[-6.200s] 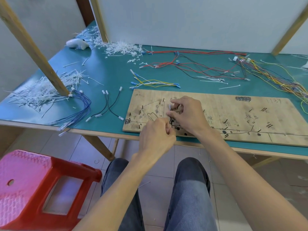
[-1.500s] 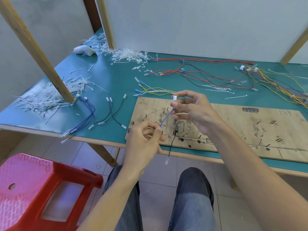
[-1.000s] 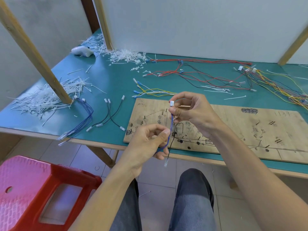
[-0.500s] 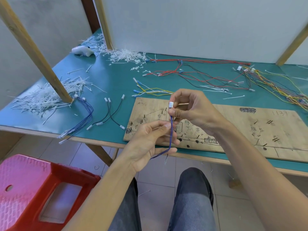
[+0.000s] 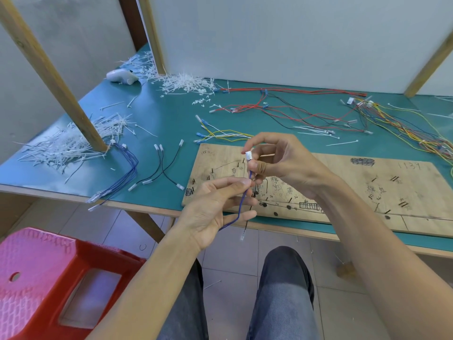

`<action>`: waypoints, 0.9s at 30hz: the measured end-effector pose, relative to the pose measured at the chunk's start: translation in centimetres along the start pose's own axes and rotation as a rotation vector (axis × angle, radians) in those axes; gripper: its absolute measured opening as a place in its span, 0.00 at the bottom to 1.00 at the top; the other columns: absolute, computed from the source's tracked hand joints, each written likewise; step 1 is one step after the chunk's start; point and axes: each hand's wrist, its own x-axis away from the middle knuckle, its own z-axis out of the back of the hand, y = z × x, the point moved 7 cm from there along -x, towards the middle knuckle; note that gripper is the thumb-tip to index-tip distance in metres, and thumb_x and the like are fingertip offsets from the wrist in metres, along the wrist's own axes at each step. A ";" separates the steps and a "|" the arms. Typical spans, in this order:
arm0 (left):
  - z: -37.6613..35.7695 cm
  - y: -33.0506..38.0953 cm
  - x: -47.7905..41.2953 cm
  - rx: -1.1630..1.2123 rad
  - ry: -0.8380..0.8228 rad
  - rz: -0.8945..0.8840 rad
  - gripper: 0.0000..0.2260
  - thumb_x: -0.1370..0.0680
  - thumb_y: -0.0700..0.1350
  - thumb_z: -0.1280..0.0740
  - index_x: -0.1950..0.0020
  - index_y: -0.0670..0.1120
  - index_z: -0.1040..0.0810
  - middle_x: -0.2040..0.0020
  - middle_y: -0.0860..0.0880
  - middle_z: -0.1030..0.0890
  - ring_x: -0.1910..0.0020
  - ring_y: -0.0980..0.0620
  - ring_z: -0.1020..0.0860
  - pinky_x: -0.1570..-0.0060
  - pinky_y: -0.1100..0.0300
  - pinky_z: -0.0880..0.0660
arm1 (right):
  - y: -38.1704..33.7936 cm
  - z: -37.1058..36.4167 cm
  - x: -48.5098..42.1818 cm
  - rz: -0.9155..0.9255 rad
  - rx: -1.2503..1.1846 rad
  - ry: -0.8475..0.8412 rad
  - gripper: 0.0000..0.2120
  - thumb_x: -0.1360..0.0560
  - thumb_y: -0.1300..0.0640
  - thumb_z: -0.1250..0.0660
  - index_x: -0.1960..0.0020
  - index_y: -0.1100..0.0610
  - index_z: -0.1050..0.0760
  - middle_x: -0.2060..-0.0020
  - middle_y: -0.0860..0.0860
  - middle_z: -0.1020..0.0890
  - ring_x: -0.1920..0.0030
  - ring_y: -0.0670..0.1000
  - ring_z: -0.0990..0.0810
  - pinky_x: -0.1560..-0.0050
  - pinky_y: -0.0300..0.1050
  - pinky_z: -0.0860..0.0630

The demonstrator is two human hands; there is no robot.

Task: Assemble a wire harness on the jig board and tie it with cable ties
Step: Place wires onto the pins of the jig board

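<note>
Thumb and forefinger of my right hand (image 5: 286, 165) pinch a thin blue wire (image 5: 241, 207) just under its small white plastic connector (image 5: 248, 155), which sticks up above the thumb. My left hand (image 5: 213, 209), palm up just below and close to the right, pinches the same wire lower down; its tail curves across my fingers. Beneath both hands lies the flat wooden jig board (image 5: 343, 182), scuffed and inked with lines, dots and characters too small to read; far to the right of my right hand it bears digits that look like 1134. A black wire (image 5: 245, 224) hangs off its near edge under my left hand. Left of my left hand, on the green table mat (image 5: 166, 119), lie short black leads (image 5: 161, 173), a blue wire bundle (image 5: 125, 175) and a heap of white cable ties (image 5: 63, 146). Beyond my right hand sprawl red and black wires (image 5: 294, 111).
</note>
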 end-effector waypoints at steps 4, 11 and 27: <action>0.7 0.5 0.3 -0.005 0.114 -0.049 0.13 0.27 0.45 0.21 0.46 0.41 0.12 0.53 0.42 0.14 0.54 0.45 0.14 0.54 0.48 0.16 | 0.2 -0.1 0.0 -0.007 -0.022 0.006 0.12 0.23 0.65 0.24 0.40 0.61 0.16 0.60 0.58 0.22 0.61 0.56 0.19 0.59 0.47 0.19; -0.1 2.6 1.1 -0.428 0.235 -0.424 0.06 0.22 0.50 0.24 0.54 0.48 0.13 0.62 0.47 0.14 0.59 0.50 0.14 0.56 0.52 0.15 | 0.2 -0.4 -0.1 -0.007 0.015 0.065 0.11 0.25 0.62 0.22 0.43 0.57 0.12 0.61 0.56 0.15 0.61 0.54 0.18 0.60 0.44 0.19; -0.2 1.7 0.6 -0.502 0.155 -0.443 0.06 0.13 0.51 0.41 0.47 0.50 0.30 0.58 0.44 0.13 0.72 0.40 0.17 0.70 0.50 0.19 | -0.4 -0.8 -0.1 -0.054 0.059 0.044 0.04 0.20 0.69 0.30 0.45 0.64 0.19 0.59 0.58 0.23 0.63 0.55 0.19 0.64 0.50 0.19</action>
